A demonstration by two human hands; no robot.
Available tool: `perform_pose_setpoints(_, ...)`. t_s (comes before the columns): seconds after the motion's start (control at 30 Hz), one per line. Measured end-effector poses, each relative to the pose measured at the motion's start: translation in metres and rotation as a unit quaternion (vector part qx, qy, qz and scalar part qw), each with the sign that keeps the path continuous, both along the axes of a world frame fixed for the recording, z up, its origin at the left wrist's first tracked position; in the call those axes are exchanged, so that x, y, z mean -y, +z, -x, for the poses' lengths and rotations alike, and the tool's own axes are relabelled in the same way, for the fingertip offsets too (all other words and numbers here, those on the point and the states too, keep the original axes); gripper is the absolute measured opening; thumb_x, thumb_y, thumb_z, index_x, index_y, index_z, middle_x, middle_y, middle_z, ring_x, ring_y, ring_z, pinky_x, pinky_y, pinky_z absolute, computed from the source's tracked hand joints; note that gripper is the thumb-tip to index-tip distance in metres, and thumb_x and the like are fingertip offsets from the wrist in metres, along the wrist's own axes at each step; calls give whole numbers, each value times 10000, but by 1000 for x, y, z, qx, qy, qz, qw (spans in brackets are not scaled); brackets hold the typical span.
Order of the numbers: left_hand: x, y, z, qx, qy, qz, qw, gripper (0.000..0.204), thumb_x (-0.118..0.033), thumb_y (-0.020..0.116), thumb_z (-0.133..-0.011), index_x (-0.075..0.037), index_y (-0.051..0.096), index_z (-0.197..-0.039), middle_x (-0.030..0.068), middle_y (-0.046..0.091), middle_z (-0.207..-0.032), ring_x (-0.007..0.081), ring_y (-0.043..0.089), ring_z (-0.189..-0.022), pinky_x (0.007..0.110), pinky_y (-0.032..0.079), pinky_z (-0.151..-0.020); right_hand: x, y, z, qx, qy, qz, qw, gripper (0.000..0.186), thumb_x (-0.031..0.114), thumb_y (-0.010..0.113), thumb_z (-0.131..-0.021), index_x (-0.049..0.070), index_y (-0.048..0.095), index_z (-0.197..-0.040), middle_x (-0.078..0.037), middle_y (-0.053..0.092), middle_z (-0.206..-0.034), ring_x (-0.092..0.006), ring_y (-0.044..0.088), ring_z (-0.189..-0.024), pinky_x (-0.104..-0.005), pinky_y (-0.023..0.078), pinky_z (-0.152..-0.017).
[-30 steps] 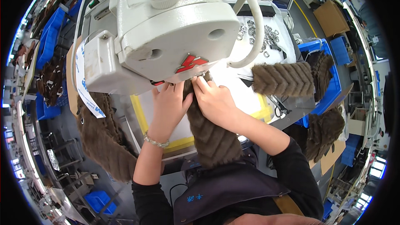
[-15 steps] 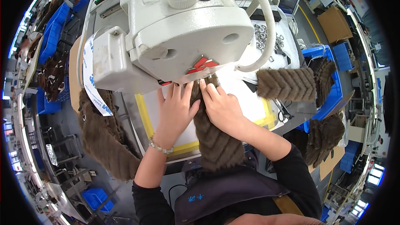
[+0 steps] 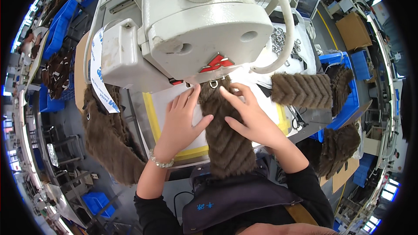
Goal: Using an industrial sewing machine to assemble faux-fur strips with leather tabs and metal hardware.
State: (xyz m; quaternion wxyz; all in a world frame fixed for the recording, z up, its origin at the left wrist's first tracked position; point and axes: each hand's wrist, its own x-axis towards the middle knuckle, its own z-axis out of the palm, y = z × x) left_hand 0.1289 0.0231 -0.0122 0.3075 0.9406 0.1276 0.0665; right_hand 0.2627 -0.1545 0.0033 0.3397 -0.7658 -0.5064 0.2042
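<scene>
Head view: left hand lies flat, fingers spread, on the white work plate beside a brown fur strip; right hand presses open-fingered on the strip's right edge, grasping nothing. The strip runs from the table edge up under the head of the white sewing machine, near a small metal ring. Risk: fingertips sit close to the needle zone, and uneven pressure may skew the pile. Compared with a second ago, both hands lie flatter and nearer the machine head.
</scene>
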Motion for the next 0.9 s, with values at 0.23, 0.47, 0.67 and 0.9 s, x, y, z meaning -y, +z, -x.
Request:
perform_pose_setpoints(0.23, 16, -6, 21, 0, 63, 486, 872, 711, -121, 761, -808, -46, 306, -1350, 136, 418, -1319, 182, 504, -1156, 304, 507, -840, 35, -7, -6, -515, -106, -74, 847, 775, 77, 588, -916, 158, 145, -1546, -134, 237, -1516, -257, 392, -1299, -374, 424, -989)
perform_pose_setpoints(0.47, 51, -11, 28, -58, 39, 649, 757, 882, 2, 757, -755, -61, 181, -1420, 70, 512, -1107, 83, 528, -844, 197, 452, -681, 39, -21, 22, -625, -152, -53, 764, 629, 92, 621, -911, 3, 324, -1459, -103, 509, -1342, -129, 514, -1174, -274, 466, -916)
perform_pose_setpoints(0.67, 64, -6, 33, -11, 7, 480, 877, 810, -91, 790, -738, -52, 335, -1407, 13, 535, -986, 93, 481, -790, 238, 403, -760, 34, -14, 28, -524, -78, -75, 845, 417, -7, 691, -843, -4, 550, -1236, -16, 652, -983, -73, 602, -885, -231, 481, -802)
perform_pose_setpoints(0.9, 77, -13, 37, 68, 61, 455, 886, 611, -75, 794, -739, -30, 490, -1266, -1, 542, -991, 88, 506, -833, 236, 441, -743, 31, -5, 44, -412, -114, -145, 892, 571, -31, 724, -802, 27, 480, -1315, -32, 635, -929, -72, 593, -835, -219, 472, -755)
